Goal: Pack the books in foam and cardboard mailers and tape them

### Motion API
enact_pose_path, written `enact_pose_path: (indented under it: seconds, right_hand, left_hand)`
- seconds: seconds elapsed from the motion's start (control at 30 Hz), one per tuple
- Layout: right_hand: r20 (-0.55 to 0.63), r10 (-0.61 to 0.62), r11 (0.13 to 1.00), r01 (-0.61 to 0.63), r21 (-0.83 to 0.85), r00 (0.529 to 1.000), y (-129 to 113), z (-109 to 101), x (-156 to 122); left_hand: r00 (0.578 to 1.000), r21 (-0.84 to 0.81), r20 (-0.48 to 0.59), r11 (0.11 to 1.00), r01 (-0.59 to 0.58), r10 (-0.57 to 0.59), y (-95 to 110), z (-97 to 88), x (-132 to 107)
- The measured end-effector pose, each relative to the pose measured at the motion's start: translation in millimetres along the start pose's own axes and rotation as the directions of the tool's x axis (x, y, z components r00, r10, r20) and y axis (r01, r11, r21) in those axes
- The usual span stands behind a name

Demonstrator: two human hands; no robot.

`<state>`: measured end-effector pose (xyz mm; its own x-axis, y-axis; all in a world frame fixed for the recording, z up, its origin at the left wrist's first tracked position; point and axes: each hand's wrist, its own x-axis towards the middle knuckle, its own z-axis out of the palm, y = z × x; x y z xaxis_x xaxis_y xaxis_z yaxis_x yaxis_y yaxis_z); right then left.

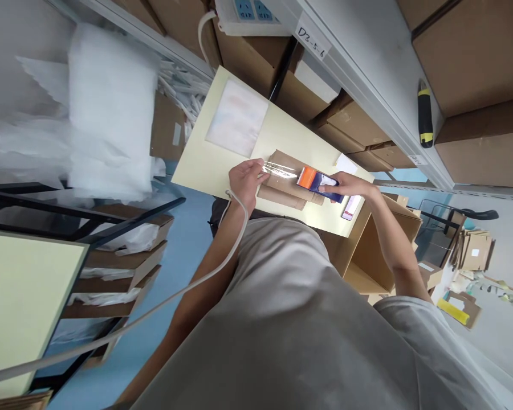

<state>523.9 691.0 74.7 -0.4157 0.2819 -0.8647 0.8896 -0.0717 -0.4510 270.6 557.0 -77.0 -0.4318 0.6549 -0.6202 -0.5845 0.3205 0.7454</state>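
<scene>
Above the pale yellow table (192,165), my right hand (350,185) is closed round a tape dispenser (310,178), orange at its front and dark blue behind. A shiny strip of clear tape (280,169) stretches from it to my left hand (244,179), whose fingers pinch the tape's end. Under the strip lies a flat brown cardboard piece (282,196), partly covered by the dispenser and tape. I cannot tell whether the tape touches the cardboard.
A whitish translucent sheet (238,117) lies at the table's far left, and a phone (350,207) near its right end. An open carton (376,245) stands right of it. The shelf (367,85) ahead bears boxes and a utility knife (424,114). A white cable (183,289) runs across my left arm.
</scene>
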Motion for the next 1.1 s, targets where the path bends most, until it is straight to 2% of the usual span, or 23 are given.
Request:
enact_pose_path:
  seconds: [0.2,0.3,0.4,0.47,0.57,0.63,0.7,0.77,0.83,0.9,0.93,1.0,1.1]
  right_hand:
    - [-0.005,0.04,0.995,-0.04,-0.09,0.999,-2.4,18.2,13.5]
    - [-0.022,0.061,0.99,-0.063,-0.125,0.998,-8.1,20.6,14.3]
    - [-0.039,0.06,0.99,-0.064,-0.126,0.997,-11.5,20.3,15.1]
    - [-0.036,0.055,0.991,-0.059,-0.123,0.998,-12.2,19.8,15.4]
    - [-0.027,0.048,0.991,-0.051,-0.122,0.998,-11.1,20.0,15.7]
    - [-0.028,0.052,0.991,-0.055,-0.123,0.998,-8.7,20.8,16.5]
    - [-0.035,0.047,0.991,-0.051,-0.123,0.998,-4.7,21.8,17.9]
    - [-0.037,0.031,0.993,-0.035,-0.115,0.999,0.4,22.4,19.5]
    - [-0.023,0.012,0.996,-0.014,-0.09,1.0,5.7,22.2,20.6]
    - [-0.005,-0.003,0.999,0.003,-0.054,1.0,9.9,21.9,20.9]
    - [0.002,-0.009,0.999,0.009,-0.034,1.0,11.2,22.0,20.9]
    - [0.006,-0.018,1.0,0.018,-0.006,1.0,11.8,22.4,20.6]
    - [0.007,-0.022,1.0,0.022,-0.007,1.0,10.3,21.7,17.8]
  left_hand:
    - [0.997,0.019,-0.065,0.999,0.04,-0.038,-19.8,-8.9,11.2]
    - [0.996,0.044,-0.092,0.999,0.008,-0.003,-31.3,-10.0,20.6]
    - [0.992,0.136,-0.105,0.989,-0.055,0.069,-46.1,-8.2,31.9]
    - [0.992,0.22,-0.072,0.972,-0.088,0.106,-57.1,-8.4,39.1]
    - [0.995,0.323,-0.023,0.942,-0.088,0.101,-68.7,-13.9,46.1]
    - [0.994,0.393,-0.04,0.916,-0.08,0.104,-68.8,-18.4,46.3]
    - [0.981,0.455,-0.027,0.876,-0.16,0.194,-62.2,-18.5,42.2]
    - [0.931,0.489,0.111,0.796,-0.356,0.348,-52.0,-11.0,35.2]
    - [0.827,0.473,0.336,0.679,-0.562,0.451,-43.0,2.3,28.7]
    - [0.72,0.436,0.519,0.582,-0.687,0.461,-38.8,16.0,25.9]
    - [0.69,0.425,0.571,0.559,-0.712,0.446,-38.8,21.2,26.1]
    - [0.685,0.433,0.606,0.553,-0.711,0.406,-41.4,26.7,28.5]
    - [0.721,0.482,0.594,0.56,-0.674,0.357,-47.1,25.8,32.2]
